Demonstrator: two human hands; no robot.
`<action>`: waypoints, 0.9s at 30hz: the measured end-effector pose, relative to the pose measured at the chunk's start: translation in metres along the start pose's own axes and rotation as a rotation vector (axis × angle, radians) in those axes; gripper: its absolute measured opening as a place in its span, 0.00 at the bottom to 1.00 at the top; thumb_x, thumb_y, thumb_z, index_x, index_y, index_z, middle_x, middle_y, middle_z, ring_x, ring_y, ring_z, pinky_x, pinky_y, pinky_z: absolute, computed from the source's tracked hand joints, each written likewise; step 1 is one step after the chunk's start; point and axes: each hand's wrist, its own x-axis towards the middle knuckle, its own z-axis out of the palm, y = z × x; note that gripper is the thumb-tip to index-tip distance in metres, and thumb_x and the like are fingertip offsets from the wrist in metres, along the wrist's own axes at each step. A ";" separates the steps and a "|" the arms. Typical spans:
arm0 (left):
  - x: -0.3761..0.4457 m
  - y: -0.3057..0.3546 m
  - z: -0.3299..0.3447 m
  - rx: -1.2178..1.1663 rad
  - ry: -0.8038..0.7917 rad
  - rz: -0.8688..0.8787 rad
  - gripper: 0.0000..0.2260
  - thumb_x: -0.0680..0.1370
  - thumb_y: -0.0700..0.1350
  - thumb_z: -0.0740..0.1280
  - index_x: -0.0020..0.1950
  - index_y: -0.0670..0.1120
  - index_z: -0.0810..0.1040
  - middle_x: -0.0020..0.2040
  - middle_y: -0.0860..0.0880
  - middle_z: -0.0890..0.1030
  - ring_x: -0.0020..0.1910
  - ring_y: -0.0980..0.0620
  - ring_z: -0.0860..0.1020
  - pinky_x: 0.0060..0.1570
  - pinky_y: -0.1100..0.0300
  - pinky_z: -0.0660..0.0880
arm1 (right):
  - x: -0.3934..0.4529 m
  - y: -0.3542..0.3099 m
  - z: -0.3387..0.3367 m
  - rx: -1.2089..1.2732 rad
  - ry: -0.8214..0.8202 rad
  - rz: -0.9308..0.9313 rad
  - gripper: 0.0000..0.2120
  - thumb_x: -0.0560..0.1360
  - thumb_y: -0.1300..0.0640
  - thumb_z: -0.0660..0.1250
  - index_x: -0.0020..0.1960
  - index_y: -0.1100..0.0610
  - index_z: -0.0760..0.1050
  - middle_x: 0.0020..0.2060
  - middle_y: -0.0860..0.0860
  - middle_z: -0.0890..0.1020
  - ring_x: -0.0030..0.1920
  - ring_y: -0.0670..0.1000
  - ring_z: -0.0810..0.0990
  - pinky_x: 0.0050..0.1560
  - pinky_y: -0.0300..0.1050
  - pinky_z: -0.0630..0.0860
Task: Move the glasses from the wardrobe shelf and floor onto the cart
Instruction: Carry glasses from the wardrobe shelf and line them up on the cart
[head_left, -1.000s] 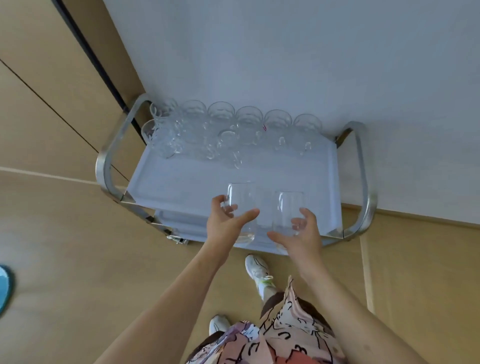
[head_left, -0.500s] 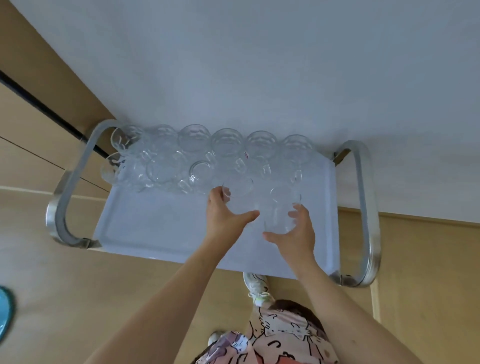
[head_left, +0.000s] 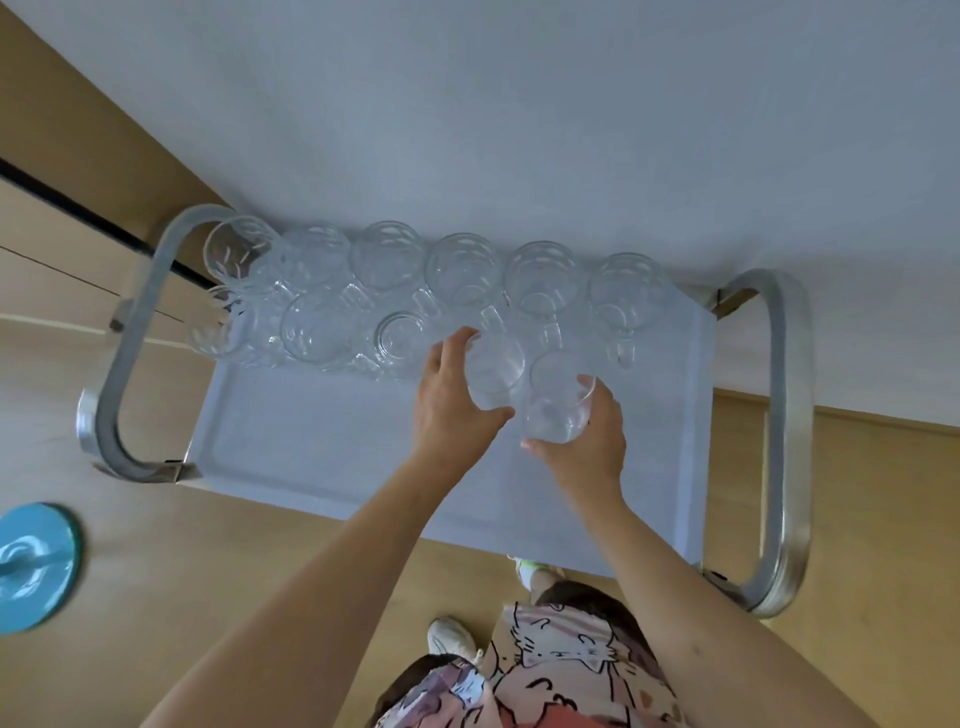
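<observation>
Placing step: the left hand (head_left: 454, 402) grips 1 glass (head_left: 493, 370) and the right hand (head_left: 579, 447) another glass (head_left: 558, 410), fingers curled round each, at frame centre over the cart (head_left: 322, 441). Next, likely set both down beside the glass rows (head_left: 462, 267) gently.

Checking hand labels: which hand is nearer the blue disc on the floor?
Left. The left hand grips a glass over the cart tray, on the side toward the blue disc. The right hand, gripping the other glass, is farther across the tray.

Cart (head_left: 291, 441) front free; glasses (head_left: 462, 267) behind.
</observation>
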 end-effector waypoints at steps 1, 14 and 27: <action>0.001 -0.002 0.000 0.013 -0.010 0.012 0.43 0.61 0.41 0.81 0.69 0.59 0.64 0.66 0.54 0.72 0.61 0.55 0.72 0.56 0.62 0.67 | 0.001 0.000 0.001 -0.006 0.004 -0.007 0.44 0.59 0.59 0.84 0.69 0.43 0.66 0.62 0.43 0.72 0.59 0.42 0.71 0.51 0.30 0.66; 0.016 -0.023 -0.005 0.287 0.040 0.215 0.46 0.60 0.45 0.84 0.74 0.52 0.64 0.56 0.52 0.78 0.62 0.50 0.66 0.58 0.62 0.64 | 0.009 -0.005 0.015 0.005 0.027 -0.061 0.42 0.60 0.61 0.83 0.65 0.37 0.68 0.55 0.33 0.73 0.55 0.39 0.73 0.53 0.33 0.67; 0.019 -0.018 -0.016 0.470 0.086 0.253 0.44 0.60 0.50 0.84 0.73 0.49 0.70 0.67 0.49 0.75 0.63 0.43 0.69 0.63 0.46 0.71 | 0.033 -0.004 0.029 -0.133 0.110 -0.097 0.40 0.59 0.60 0.84 0.67 0.52 0.69 0.62 0.51 0.73 0.52 0.31 0.60 0.46 0.22 0.64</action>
